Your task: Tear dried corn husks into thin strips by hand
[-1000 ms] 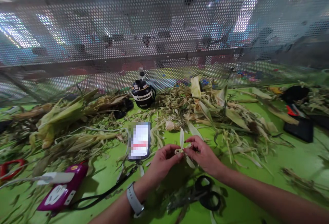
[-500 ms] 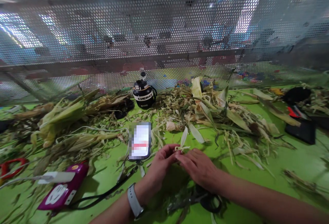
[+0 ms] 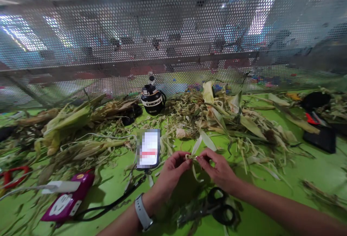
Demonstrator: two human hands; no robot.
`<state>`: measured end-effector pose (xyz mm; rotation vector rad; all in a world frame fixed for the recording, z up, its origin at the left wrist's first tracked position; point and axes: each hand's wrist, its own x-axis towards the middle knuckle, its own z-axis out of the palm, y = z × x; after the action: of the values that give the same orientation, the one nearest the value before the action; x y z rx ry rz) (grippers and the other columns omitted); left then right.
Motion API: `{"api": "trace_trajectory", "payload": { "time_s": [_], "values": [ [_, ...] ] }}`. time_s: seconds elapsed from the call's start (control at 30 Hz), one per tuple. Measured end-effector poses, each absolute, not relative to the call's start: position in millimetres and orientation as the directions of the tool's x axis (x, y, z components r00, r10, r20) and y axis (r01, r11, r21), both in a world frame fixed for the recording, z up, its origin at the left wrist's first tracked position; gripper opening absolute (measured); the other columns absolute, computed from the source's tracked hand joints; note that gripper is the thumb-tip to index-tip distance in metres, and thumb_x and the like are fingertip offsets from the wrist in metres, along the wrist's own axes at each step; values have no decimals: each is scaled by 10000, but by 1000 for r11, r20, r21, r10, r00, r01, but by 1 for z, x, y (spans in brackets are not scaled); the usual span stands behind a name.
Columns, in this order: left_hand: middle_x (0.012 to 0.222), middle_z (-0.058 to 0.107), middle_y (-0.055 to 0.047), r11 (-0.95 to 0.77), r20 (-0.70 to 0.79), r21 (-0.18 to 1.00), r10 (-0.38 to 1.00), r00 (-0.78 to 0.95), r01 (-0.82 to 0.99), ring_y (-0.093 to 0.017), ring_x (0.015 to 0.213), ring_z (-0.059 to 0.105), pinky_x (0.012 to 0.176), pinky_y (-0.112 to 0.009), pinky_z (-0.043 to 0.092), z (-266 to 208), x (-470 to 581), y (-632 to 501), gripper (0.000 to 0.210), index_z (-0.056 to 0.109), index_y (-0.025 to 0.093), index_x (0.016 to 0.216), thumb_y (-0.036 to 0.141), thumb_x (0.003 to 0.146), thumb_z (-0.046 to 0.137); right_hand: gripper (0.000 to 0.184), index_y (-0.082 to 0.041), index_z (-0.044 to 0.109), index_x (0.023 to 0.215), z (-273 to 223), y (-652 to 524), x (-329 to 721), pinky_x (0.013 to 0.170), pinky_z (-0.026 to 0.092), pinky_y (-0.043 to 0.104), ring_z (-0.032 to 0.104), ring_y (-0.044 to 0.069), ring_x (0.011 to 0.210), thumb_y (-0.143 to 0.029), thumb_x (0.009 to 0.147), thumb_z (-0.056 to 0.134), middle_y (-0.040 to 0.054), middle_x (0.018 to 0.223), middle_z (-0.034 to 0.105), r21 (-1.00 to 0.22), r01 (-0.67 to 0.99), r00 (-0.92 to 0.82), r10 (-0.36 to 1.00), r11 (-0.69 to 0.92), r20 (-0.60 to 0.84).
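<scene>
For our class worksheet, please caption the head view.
Left hand and right hand pinch a pale husk strip near scissors on a green table.

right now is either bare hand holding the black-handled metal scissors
No, the black-handled metal scissors lie on the green tabletop while the left hand and right hand pinch a pale husk strip.

The table (image 3: 108, 189) carries husks (image 3: 225, 118) and a bottle (image 3: 153, 105) along its far edge, scissors (image 3: 208, 209) toward its near edge, and a purple case (image 3: 74, 201) toward its near-left corner.
</scene>
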<state>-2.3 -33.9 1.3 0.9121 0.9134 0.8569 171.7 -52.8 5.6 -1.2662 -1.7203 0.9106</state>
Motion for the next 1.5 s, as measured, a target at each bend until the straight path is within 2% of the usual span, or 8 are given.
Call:
{"api": "trace_trajectory", "payload": {
  "time_s": [0.27, 0.4, 0.57, 0.67, 0.77, 0.9, 1.2, 1.5],
  "values": [
    [721, 603, 15, 428, -301, 845, 877, 375, -322, -81, 610, 521, 621, -209, 418, 4, -1, -34, 351, 647, 165, 870, 335, 600, 793, 257, -202, 464, 692, 6, -48, 173, 505, 374, 235, 450, 109, 496, -415, 833, 491, -51, 531, 458, -984, 174, -186, 980, -44, -76],
    [752, 619, 3, 436, -310, 841, 874, 375, -321, -84, 621, 536, 619, -205, 419, 2, -2, -33, 338, 649, 159, 860, 326, 604, 792, 183, -192, 496, 767, -4, -44, 174, 532, 399, 246, 493, 125, 558, -359, 841, 498, -26, 609, 518, -926, 368, -161, 987, 80, 21],
    [708, 604, 10, 399, -313, 878, 896, 315, -263, -87, 604, 523, 594, -201, 403, 1, -3, -29, 325, 634, 155, 840, 370, 634, 765, 197, -183, 532, 1029, -8, -51, 179, 790, 417, 370, 523, 215, 891, -198, 835, 505, 84, 939, 587, -308, 729, -364, 727, 612, 582],
    [730, 616, 0, 397, -308, 886, 890, 337, -241, -106, 646, 537, 631, -216, 417, 2, -3, -29, 360, 629, 148, 821, 391, 601, 779, 277, -202, 540, 1079, -3, -57, 178, 826, 405, 361, 501, 208, 941, -141, 811, 505, 77, 981, 587, -8, 669, -577, 526, 743, 625],
    [737, 613, -2, 386, -288, 891, 887, 360, -240, -117, 670, 539, 661, -231, 426, 2, -3, -28, 379, 625, 146, 806, 395, 574, 793, 250, -228, 565, 1042, 3, -60, 177, 858, 389, 342, 496, 188, 958, -124, 821, 511, 52, 975, 604, 77, 610, -662, 454, 789, 596],
    [714, 601, -1, 347, -262, 920, 890, 374, -181, -117, 647, 522, 643, -236, 415, -2, -3, -27, 375, 625, 147, 818, 404, 592, 777, 185, -238, 577, 951, 4, -59, 179, 778, 406, 309, 521, 154, 812, -121, 839, 488, 14, 837, 613, -28, 567, -623, 451, 823, 640],
    [786, 609, -46, -12, -59, 990, 868, 492, 140, -173, 754, 518, 698, -270, 409, 6, -7, -32, 207, 648, 171, 862, 352, 772, 606, 107, -197, 565, 837, 0, -45, 179, 742, 404, 338, 538, 186, 779, -229, 891, 478, 47, 800, 613, -444, 697, -263, 777, 563, 572],
    [768, 580, -12, 171, -167, 985, 870, 463, 33, -137, 699, 492, 654, -238, 387, 5, -4, -35, 278, 607, 171, 879, 382, 712, 676, 165, -192, 504, 816, -1, -52, 169, 611, 401, 238, 514, 127, 637, -313, 909, 441, -7, 692, 549, -805, 503, -174, 950, 313, 260]
  ]
}}
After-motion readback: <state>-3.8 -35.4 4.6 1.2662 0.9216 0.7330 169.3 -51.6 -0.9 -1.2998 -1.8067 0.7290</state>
